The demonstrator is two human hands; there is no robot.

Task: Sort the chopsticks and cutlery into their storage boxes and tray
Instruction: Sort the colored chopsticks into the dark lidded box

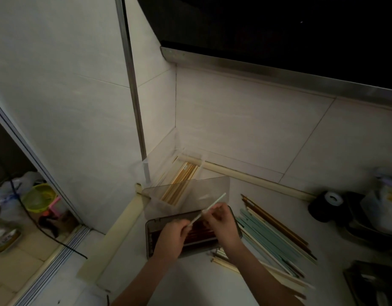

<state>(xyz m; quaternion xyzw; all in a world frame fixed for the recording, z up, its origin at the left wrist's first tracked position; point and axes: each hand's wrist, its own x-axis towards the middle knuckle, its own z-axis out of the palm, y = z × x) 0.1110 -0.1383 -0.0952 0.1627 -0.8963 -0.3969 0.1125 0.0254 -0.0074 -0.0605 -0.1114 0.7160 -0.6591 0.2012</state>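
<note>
Both hands hold one white chopstick [214,205] tilted up to the right. My left hand [171,236] pinches its lower end and my right hand [221,219] grips its middle. Beneath them sits a dark storage box [150,239] holding dark reddish chopsticks [199,234]. Its smoky translucent lid [190,191] stands raised behind. A clear box [186,173] in the wall corner holds pale wooden chopsticks. To the right, loose chopsticks [272,237] in pale green, cream and brown lie in a pile on the counter.
Tiled walls close the corner behind the boxes. A dark range hood [279,29] hangs overhead. A black round object [325,206] and a dark tray [371,283] sit at the right. Left of the counter, the floor holds bags and a green basket [39,197].
</note>
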